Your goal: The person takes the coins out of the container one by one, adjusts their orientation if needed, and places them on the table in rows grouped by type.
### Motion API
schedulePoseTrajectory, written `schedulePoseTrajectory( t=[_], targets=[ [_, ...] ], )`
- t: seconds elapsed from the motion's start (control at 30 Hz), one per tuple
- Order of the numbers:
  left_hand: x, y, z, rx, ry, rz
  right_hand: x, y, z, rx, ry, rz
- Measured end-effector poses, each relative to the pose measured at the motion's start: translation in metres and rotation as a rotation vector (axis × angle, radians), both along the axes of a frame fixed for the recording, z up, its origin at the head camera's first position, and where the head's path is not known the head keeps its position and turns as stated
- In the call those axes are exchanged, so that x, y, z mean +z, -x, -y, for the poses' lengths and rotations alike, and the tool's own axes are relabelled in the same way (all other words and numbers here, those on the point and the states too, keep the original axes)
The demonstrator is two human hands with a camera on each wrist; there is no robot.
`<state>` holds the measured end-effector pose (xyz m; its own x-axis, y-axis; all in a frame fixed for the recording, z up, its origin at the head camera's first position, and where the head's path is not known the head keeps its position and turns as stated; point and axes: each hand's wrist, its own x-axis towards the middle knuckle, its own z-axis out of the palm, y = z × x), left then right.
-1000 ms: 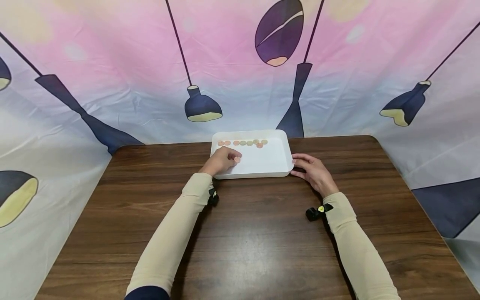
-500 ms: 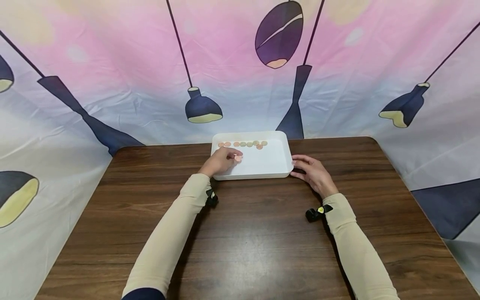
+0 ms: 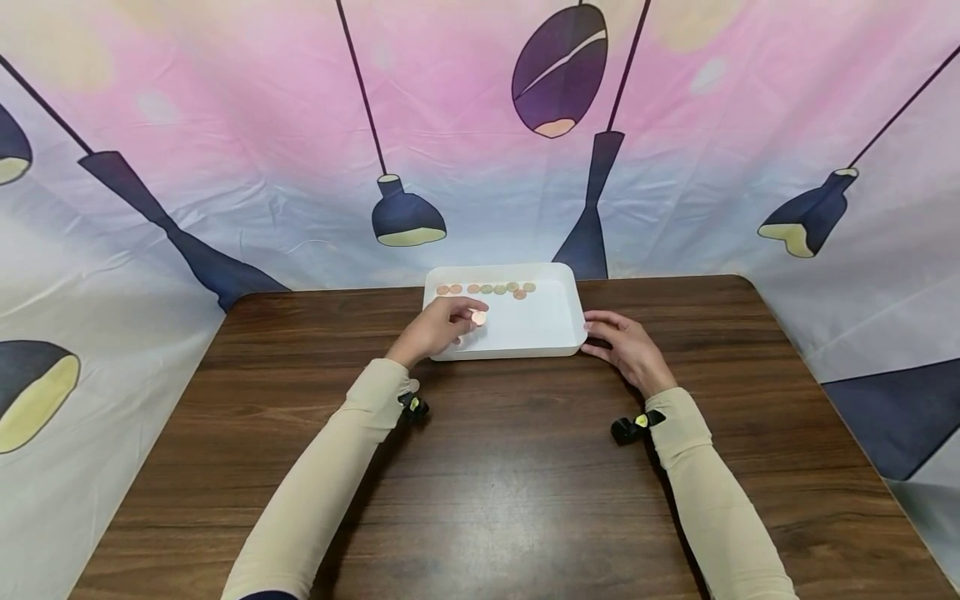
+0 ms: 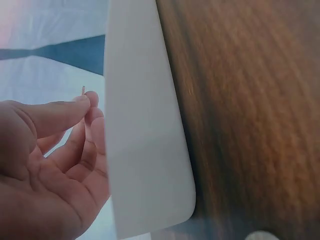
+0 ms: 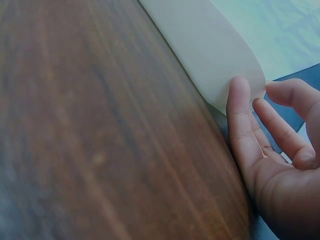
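Note:
In the head view my left hand [image 3: 435, 327] is over the left part of a shallow white tray [image 3: 536, 329]. Its thumb and index finger pinch a copper-coloured coin [image 3: 479, 317], which appears edge-on as a thin coin rim [image 4: 83, 90] in the left wrist view. Inside the tray, several copper and brass-toned coins [image 3: 500, 289] lie in a row along the back, one coin [image 3: 520, 294] slightly in front. My right hand [image 3: 630, 350] touches the tray's right front corner, its thumb [image 5: 239, 97] against the front wall and relaxed fingers at the side.
The tray stands at the far edge of a brown wooden table [image 3: 495, 483], close to a printed cloth backdrop [image 3: 300, 200]. On the table beside my left wrist lies a small pale round disc [image 3: 413, 385]. Both wrists carry a black strapped camera [image 3: 628, 429].
My left wrist and forearm have shifted left and toward me, uncovering the pale disc. The pinched coin has moved slightly right and turned its face more to the head camera. My right hand stays put.

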<state>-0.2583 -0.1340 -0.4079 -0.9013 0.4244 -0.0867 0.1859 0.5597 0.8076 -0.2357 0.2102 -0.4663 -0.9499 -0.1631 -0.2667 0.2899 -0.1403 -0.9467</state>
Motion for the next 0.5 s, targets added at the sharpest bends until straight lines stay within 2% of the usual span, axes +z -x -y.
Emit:
schedulePoseTrajectory(
  t=[0.23,0.5],
  targets=[
    [0.008,-0.030,0.012,-0.025,0.030,-0.011,0.000,-0.002,0.001,0.000,0.019,-0.006],
    [0.005,-0.070,0.034,-0.064,-0.001,0.003,0.001,0.001,0.000,-0.005,0.018,0.013]
  ],
)
